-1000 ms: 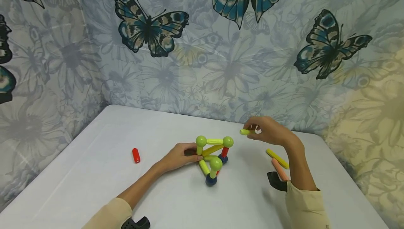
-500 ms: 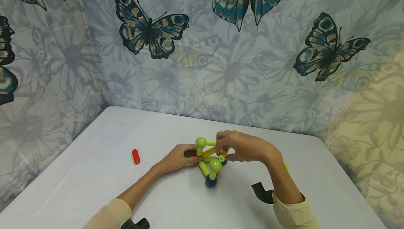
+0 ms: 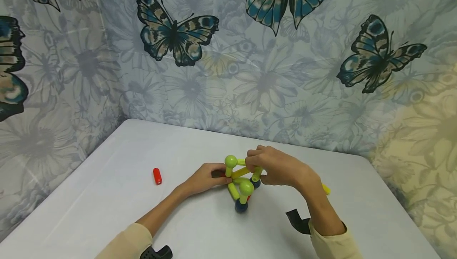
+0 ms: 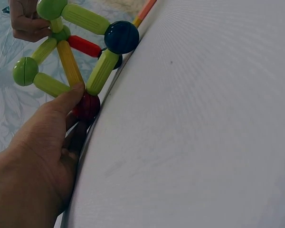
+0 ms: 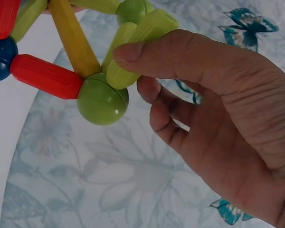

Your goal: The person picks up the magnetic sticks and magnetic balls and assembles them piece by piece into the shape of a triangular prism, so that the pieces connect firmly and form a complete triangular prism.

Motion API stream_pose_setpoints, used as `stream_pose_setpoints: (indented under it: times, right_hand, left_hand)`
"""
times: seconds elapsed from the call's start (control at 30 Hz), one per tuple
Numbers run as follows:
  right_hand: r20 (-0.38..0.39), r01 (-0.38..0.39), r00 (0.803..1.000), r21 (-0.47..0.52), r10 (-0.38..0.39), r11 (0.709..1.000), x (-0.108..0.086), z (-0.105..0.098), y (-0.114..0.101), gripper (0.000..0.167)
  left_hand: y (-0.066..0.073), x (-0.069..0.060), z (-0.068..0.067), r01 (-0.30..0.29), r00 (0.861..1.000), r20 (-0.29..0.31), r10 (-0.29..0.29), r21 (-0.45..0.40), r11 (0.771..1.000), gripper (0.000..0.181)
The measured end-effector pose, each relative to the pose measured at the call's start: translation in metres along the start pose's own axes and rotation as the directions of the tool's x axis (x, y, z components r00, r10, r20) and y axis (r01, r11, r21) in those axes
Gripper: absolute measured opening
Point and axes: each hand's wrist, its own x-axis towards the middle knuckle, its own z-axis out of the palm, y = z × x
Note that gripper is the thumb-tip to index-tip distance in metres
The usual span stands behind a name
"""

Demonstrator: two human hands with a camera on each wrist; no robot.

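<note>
A frame of magnetic rods and balls [image 3: 246, 188] stands on the white table, with light green, blue and red balls. My left hand [image 3: 204, 178] steadies its left side; in the left wrist view the thumb and fingers grip the red ball [image 4: 89, 107] at a low corner. My right hand [image 3: 280, 166] is at the far right upper corner. It pinches a light green rod [image 5: 156, 24] between thumb and fingers, and the rod's lower end meets a green ball [image 5: 102, 102]. A longer yellow rod [image 5: 76, 40] crosses the frame diagonally. In the head view the right hand hides that corner.
A loose red rod [image 3: 157, 176] lies left of the left hand on the white table [image 3: 107, 195]. Behind the right forearm the end of a yellow rod [image 3: 326, 189] shows. A butterfly-print wall covering [image 3: 264, 80] rises at the table's back edge.
My right hand has come left and down from beside the frame, carrying the light green rod to the far right corner. The left hand keeps its grip; the view shifts slightly.
</note>
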Motion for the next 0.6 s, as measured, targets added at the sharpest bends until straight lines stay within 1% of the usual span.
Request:
stream_pose_setpoints:
  times: [0.27, 0.37, 0.47, 0.53, 0.6]
  right_hand:
    - [0.025, 0.012, 1.0, 0.05, -0.014, 0.999, -0.005, 0.002, -0.001, 0.032]
    - [0.046, 0.017, 0.999, 0.095, -0.022, 0.995, -0.007, 0.0, -0.005, 0.038]
    - [0.056, 0.061, 0.996, 0.161, -0.071, 0.985, -0.007, -0.001, -0.01, 0.043]
    - [0.054, 0.106, 0.992, 0.182, -0.118, 0.977, -0.005, 0.0, -0.012, 0.037]
    - [0.042, 0.135, 0.989, 0.178, -0.145, 0.975, -0.003, 0.0, -0.013, 0.029]
  left_hand:
    - [0.002, -0.002, 0.001, 0.01, 1.0, 0.012, -0.01, -0.011, 1.0, 0.031]
    - [0.003, -0.001, 0.001, 0.007, 1.0, 0.01, -0.007, -0.013, 1.0, 0.03]
    - [0.003, 0.0, 0.001, -0.002, 1.0, 0.013, 0.002, -0.015, 1.0, 0.029]
    - [0.002, 0.001, 0.001, -0.004, 1.0, 0.012, 0.005, -0.015, 1.0, 0.028]
    - [0.001, 0.001, 0.001, -0.006, 1.0, 0.011, 0.007, -0.015, 1.0, 0.027]
